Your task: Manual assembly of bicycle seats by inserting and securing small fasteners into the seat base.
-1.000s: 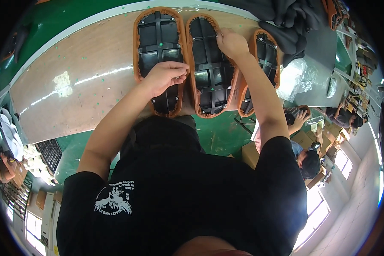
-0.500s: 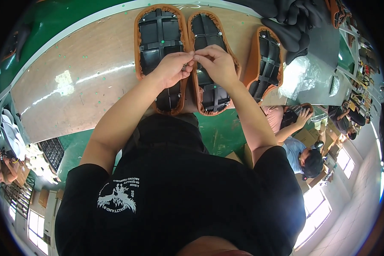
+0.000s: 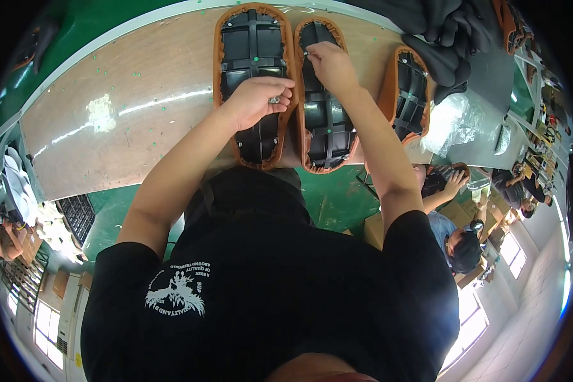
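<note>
Both hands (image 3: pixel 261 102) on black seat bases (image 3: pixel 251 44) (orange-rimmed)

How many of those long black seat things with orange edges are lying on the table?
3 lie side by side: a left seat base under the left hand, a middle seat base under the right hand, a right seat base. More may hide further right.

Person wears a black short-sleeved T-shirt (image 3: pixel 267 299) filling the lower centre of the frame. A white winged graphic with a ring of white lettering (image 3: pixel 177 290) sits at lower left of the shirt. Sleeves end above the elbows; forearms, left hand (image 3: pixel 258 102) and right hand (image 3: pixel 328 63) are bare, without gloves, watch or rings visible.
</note>
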### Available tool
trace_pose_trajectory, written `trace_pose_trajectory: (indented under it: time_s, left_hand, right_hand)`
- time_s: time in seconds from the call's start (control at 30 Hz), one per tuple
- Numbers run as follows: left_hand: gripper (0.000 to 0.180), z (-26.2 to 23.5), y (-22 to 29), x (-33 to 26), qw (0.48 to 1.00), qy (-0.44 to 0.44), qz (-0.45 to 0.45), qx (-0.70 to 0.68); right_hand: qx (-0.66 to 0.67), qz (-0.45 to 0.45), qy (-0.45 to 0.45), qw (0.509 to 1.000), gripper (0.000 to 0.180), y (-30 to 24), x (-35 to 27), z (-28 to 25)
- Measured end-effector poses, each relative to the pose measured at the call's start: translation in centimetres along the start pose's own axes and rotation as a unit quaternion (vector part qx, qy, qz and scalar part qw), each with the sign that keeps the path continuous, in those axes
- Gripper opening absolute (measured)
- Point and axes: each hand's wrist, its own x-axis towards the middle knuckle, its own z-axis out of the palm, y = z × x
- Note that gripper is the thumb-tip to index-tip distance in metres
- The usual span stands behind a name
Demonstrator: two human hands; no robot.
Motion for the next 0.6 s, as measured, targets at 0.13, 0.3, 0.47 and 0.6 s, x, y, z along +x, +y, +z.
trace_pose_trajectory:
  time_s: [0.13, 0.3, 0.47, 0.6]
  left_hand:
    - [0.025, -0.9, -0.7, -1.1, 1.000, 0.010, -0.010, 0.012]
    - [0.023, -2.0, -1.4, -1.8, 0.999, 0.032, -0.028, 0.014]
    - [0.023, -1.8, -1.8, -1.9, 0.999, 0.020, -0.027, 0.022]
    - [0.027, -1.9, -2.0, -2.0, 1.000, 0.000, -0.028, 0.002]
  right_hand:
    - [-0.081, -0.070, -0.073, 0.992, 0.012, 0.8, 1.1, 0.8]
    - [-0.217, -0.144, -0.224, 0.939, 0.011, -0.8, 2.5, -0.2]
    - [-0.218, -0.138, -0.210, 0.943, 0.015, 0.1, 2.0, -0.2]
    - [-0.264, -0.143, -0.240, 0.923, 0.015, -0.2, 2.4, -0.3]
